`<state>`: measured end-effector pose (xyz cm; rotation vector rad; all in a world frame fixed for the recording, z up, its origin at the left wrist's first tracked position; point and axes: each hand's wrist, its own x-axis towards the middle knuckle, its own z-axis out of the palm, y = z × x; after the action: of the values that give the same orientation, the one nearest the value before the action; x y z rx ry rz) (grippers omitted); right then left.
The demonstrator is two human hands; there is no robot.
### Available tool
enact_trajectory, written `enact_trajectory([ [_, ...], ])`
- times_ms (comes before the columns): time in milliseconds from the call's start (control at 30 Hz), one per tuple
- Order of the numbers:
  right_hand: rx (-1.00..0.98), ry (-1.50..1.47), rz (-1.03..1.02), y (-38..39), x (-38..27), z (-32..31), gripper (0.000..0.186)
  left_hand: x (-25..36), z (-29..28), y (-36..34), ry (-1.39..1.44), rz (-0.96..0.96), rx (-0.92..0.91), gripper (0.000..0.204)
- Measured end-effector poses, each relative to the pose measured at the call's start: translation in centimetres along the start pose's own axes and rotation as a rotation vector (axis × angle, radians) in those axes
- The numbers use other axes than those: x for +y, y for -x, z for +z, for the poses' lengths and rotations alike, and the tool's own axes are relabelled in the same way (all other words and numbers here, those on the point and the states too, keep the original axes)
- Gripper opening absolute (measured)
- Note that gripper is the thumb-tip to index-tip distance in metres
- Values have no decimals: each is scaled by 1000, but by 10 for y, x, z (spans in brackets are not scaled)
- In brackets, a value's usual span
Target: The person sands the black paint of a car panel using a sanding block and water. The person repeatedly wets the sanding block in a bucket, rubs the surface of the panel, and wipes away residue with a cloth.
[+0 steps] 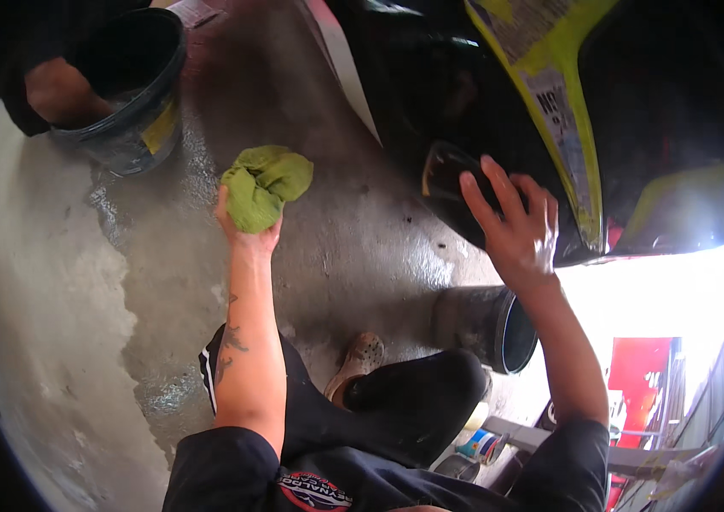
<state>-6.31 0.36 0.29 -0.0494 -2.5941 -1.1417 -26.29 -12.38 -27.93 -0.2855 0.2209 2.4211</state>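
A bunched green cloth [270, 183] is gripped in my left hand [247, 229], held out above the wet concrete floor. My right hand [517, 218] rests with fingers spread against a glossy black curved panel [430, 81], which looks like part of a vehicle body. Just beside its fingertips is a dark patch with rounded corners and a tan edge [447, 171]; whether the fingers touch it I cannot tell. The skin on the back of this hand shines as if wet. A yellow-green band [582, 141] with printed paper on it runs down the panel.
At upper left, another person's hand [63, 92] reaches into a black bucket [127, 145]. A second black bucket [486, 328] lies tipped beneath the panel, near my knee. Cans [480, 445] stand by a grey bar at lower right. The concrete floor [183, 299] has wet patches.
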Motion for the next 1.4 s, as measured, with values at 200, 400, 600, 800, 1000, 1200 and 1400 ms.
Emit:
enact_trajectory([
  [200,173,-16,35,-52,-3,45,59,-3,-10,0,-39,-35,47,47],
  [400,182,-24,24,-17,-7,-9,62,-8,-11,-4,-13,-41,70,56],
  [600,183,-58,72,-60,-6,42,49,-13,-20,-5,1,-16,-86,49],
  [800,225,-32,71,-2,-7,21,57,-11,-25,-11,74,-43,-175,48],
  [1000,187,-19,93,-65,-1,34,51,-6,-17,-6,-55,-5,-110,44],
  [1200,123,44,58,-56,-15,28,51,-7,-19,-4,54,-29,-43,42],
  [1400,298,-8,-48,-68,-11,5,46,5,-13,-4,-108,30,-55,23],
])
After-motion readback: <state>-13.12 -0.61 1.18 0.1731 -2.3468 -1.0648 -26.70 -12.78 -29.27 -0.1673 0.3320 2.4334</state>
